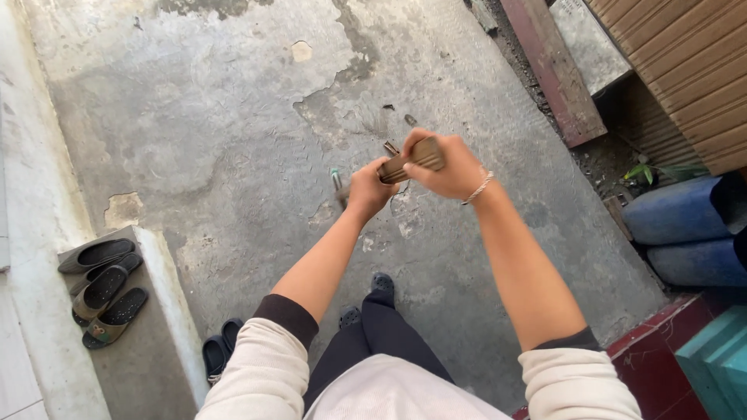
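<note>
Head view, standing over a cracked concrete floor [233, 140]. Both hands meet at chest height on a brown stick-like handle [411, 162]: the right hand [451, 167] is clenched around its upper end, the left hand [369, 189] clenched lower, where a greenish tip [336, 179] shows. The step appears to be twisting or fitting the handle; continuing would call for opposed wrist rotation. Sandals [105, 292] rest on a ledge at left.

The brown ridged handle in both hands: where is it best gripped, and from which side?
Grip the handle around its ridged brown length, probably from above, as the right hand does. The ridges should resist slipping. The left hand wraps the lower end, near the green-tipped part.
</note>
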